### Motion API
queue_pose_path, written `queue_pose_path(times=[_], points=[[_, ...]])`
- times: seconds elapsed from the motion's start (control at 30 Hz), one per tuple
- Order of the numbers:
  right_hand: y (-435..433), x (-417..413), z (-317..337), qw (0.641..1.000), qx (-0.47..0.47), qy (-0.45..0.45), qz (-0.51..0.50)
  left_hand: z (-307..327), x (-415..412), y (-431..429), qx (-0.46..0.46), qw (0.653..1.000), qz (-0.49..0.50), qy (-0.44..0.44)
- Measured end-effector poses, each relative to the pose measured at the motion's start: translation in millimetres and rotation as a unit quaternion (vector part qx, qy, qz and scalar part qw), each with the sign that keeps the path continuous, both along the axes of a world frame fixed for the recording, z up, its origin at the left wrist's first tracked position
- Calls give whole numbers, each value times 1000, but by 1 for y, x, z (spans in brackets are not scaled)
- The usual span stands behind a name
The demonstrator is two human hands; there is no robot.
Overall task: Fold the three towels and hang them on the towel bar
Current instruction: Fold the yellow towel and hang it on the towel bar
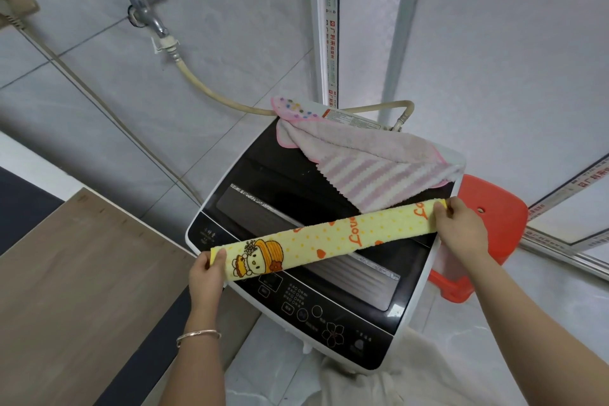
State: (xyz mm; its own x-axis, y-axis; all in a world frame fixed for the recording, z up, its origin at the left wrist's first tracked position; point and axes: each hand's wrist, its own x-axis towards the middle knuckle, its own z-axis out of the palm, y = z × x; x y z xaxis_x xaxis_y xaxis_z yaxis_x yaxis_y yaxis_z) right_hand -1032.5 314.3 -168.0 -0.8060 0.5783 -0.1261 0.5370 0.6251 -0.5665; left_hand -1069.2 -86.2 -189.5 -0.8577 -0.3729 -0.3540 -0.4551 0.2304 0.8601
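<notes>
A wooden surface (82, 273) fills the lower left, and above it a metal tap (145, 10) sticks out of the tiled wall, with a beige hose (211, 92) running down to the right. The left hand (206, 273), a silver bracelet (197, 336) on its wrist, has its fingers curled round the left end of the yellow towel (329, 237). This towel is folded into a long narrow strip (a cartoon figure in a hat shows near the left end) and is pulled straight between both hands, across the dark lid of the washing machine (329, 316); whether it touches the lid I cannot tell. Behind it, on the back of the machine, lies crumpled pink towelling (372, 168), part striped, part dotted, one piece or two I cannot tell. The right hand (459, 224) pinches the strip's right end, thumb on top. Just beyond that hand stands a red plastic stool (491, 217)
</notes>
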Motion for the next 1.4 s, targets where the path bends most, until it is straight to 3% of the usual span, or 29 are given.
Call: queue_pose_path(times=[0.17,0.47,0.7,0.8,1.07,1.4], points=[[3,1,-4,1000,24,-4,13,-7,11,-4,-13,999,-19,-28],[-1,0,-2,999,42,-24,-4,-16,16,-3,-114,992,-46,-29],[-4,-1,2,999,5,-12,-36,-9,18,16,-238,970,-34,25],[-7,2,6,997,-23,-3,-68,0,19,38,-250,966,-52,47],[-15,5,9,987,-106,-63,-102,-7,34,116,-288,904,-293,116],[-11,-1,17,982,-134,-18,-128,-22,49,138,-344,856,-376,88]])
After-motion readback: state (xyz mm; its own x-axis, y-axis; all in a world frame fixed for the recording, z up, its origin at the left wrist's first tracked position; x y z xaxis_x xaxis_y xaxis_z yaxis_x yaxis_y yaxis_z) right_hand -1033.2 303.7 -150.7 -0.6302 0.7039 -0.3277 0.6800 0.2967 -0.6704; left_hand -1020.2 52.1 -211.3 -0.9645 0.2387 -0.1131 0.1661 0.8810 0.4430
